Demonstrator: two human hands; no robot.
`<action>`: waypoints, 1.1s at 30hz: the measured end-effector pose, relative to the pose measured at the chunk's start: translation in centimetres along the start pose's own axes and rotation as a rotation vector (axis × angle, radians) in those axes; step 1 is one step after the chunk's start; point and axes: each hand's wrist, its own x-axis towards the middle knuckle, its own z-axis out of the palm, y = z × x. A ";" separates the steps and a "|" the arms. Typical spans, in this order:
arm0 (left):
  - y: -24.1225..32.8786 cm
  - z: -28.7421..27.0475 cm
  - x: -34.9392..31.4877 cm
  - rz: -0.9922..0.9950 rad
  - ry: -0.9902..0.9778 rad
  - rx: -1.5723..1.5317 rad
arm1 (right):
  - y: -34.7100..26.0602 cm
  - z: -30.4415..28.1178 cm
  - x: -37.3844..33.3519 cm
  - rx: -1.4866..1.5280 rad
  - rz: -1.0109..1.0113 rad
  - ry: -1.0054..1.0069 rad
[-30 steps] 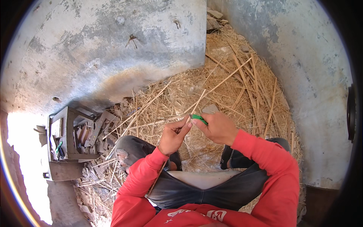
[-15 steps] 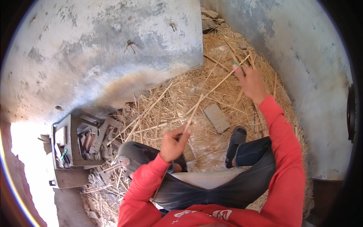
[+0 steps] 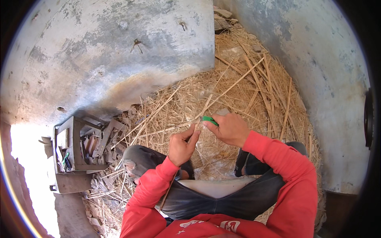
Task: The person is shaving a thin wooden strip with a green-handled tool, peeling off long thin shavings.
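Gripping a green knife [image 3: 208, 119], right hand [image 3: 232, 129] nears left hand [image 3: 180, 147].

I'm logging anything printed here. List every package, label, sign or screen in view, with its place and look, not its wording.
Packages, signs, screens: none show.
Sweater print: white marking on the red sweater's chest, at the bottom edge, partly cut off.
Walls: bare, grey, stained, no sign on them.
Tool box: open and grey, at the left by the straw, no label visible.
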 end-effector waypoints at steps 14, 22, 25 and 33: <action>0.6 -0.1 -0.3 0.012 0.014 0.151 | -0.3 1.1 -0.6 -0.056 -0.060 -0.040; 1.0 -0.5 0.0 0.025 0.007 0.203 | 1.2 0.8 1.0 0.059 0.052 0.001; 0.8 -0.8 -0.8 0.000 -0.038 0.208 | 5.0 -2.6 3.9 0.117 0.277 0.059; -0.3 0.0 -0.1 -0.071 -0.148 -0.336 | 3.2 -4.7 2.7 0.328 0.152 0.124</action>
